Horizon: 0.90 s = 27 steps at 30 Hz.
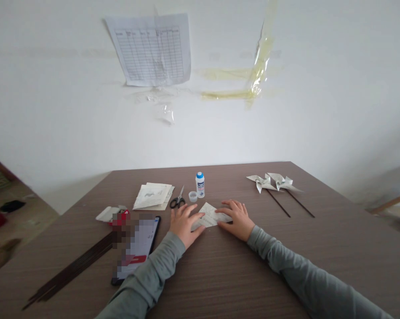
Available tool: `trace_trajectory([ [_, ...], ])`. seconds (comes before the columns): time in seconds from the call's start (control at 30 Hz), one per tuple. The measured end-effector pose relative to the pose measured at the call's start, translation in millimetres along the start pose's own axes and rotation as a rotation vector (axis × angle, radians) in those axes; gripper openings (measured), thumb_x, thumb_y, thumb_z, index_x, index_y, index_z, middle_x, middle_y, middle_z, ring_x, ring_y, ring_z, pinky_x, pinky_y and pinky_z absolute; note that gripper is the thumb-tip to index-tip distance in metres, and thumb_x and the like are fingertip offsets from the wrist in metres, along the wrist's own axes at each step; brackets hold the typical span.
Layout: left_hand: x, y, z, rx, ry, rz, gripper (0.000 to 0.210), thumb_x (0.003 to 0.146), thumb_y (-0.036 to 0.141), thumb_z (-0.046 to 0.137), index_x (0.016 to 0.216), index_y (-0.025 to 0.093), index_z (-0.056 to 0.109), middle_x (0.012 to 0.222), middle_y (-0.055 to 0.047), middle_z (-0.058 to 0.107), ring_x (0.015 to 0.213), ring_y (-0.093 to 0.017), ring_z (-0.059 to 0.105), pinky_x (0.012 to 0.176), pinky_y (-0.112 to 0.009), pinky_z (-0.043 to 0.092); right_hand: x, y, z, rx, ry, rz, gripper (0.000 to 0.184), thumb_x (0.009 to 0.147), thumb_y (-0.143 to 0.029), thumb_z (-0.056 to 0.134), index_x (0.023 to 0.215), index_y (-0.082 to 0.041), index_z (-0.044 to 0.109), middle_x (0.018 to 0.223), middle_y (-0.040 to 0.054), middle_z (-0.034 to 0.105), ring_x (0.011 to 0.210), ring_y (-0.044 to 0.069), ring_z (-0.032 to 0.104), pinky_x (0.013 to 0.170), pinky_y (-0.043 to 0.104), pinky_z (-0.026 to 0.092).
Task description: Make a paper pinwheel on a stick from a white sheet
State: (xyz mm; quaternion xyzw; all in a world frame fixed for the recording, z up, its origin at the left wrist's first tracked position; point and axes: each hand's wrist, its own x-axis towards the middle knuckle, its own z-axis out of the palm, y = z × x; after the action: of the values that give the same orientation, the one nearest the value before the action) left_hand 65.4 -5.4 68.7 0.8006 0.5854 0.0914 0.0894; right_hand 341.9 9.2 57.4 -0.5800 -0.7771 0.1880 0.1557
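Note:
A small piece of printed paper (pixel 208 216) lies on the table between my hands, one corner pointing away from me. My left hand (pixel 186 225) rests at its left side, fingers spread. On the opposite side, my right hand (pixel 237 219) lies over the paper's right part, its fingers also apart. Just beyond the paper stand a white glue bottle (pixel 200 186) with a blue top and a clear cap (pixel 193 196). Black-handled scissors (pixel 178 201) lie close to my left fingertips. My fingers hide parts of the paper's edges.
Left of the scissors sits a stack of paper sheets (pixel 152 197). Nearer me are a red and white box (pixel 116 216), a phone (pixel 136 254) and a bundle of dark sticks (pixel 76 263). Two paper pinwheels (pixel 261 182) on sticks lie at the right. A wall (pixel 200 137) borders the table's far edge.

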Motion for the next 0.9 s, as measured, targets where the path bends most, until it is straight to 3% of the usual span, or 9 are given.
trace_trajectory([
  [0.17, 5, 13, 13.8, 0.010, 0.045, -0.043, 0.047, 0.117, 0.048, 0.086, 0.162, 0.037, 0.095, 0.197, -0.014, 0.071, 0.188, -0.055, 0.055, 0.157, -0.091, 0.037, -3, -15, 6, -0.021, 0.012, 0.023, 0.044, 0.113, -0.047, 0.093, 0.156, -0.037, 0.094, 0.188, 0.0128, 0.074, 0.189, 0.054, 0.050, 0.158, 0.088, 0.029],
  [0.33, 9, 17, 19.8, 0.024, 0.034, -0.082, 0.043, 0.118, 0.051, 0.086, 0.158, 0.038, 0.095, 0.197, -0.012, 0.070, 0.189, -0.053, 0.054, 0.159, -0.090, 0.034, -5, -23, 3, -0.016, 0.035, 0.041, 0.040, 0.109, -0.050, 0.096, 0.148, -0.041, 0.094, 0.182, 0.0100, 0.077, 0.184, 0.056, 0.055, 0.157, 0.086, 0.031],
  [0.6, 14, 15, 17.4, -0.025, 0.001, -0.111, 0.046, 0.111, 0.053, 0.093, 0.155, 0.040, 0.094, 0.193, -0.013, 0.073, 0.188, -0.054, 0.054, 0.156, -0.093, 0.037, -1, -24, 5, -0.040, 0.026, 0.089, 0.042, 0.108, -0.046, 0.098, 0.150, -0.042, 0.093, 0.185, 0.0091, 0.074, 0.184, 0.054, 0.056, 0.158, 0.083, 0.032],
  [0.77, 14, 15, 9.8, -0.027, -0.037, -0.125, 0.053, 0.110, 0.049, 0.094, 0.161, 0.037, 0.093, 0.198, -0.016, 0.069, 0.191, -0.056, 0.050, 0.157, -0.093, 0.035, 2, -22, 2, -0.058, -0.018, 0.127, 0.050, 0.108, -0.046, 0.096, 0.158, -0.041, 0.092, 0.192, 0.0096, 0.069, 0.190, 0.050, 0.051, 0.160, 0.080, 0.029],
  [0.9, 12, 14, 1.7, -0.028, -0.073, -0.148, 0.057, 0.108, 0.045, 0.094, 0.165, 0.042, 0.092, 0.201, -0.011, 0.067, 0.193, -0.056, 0.048, 0.157, -0.091, 0.035, 3, -12, -9, -0.051, -0.049, 0.158, 0.056, 0.105, -0.046, 0.097, 0.161, -0.045, 0.091, 0.197, 0.0090, 0.064, 0.193, 0.052, 0.043, 0.157, 0.085, 0.029],
])
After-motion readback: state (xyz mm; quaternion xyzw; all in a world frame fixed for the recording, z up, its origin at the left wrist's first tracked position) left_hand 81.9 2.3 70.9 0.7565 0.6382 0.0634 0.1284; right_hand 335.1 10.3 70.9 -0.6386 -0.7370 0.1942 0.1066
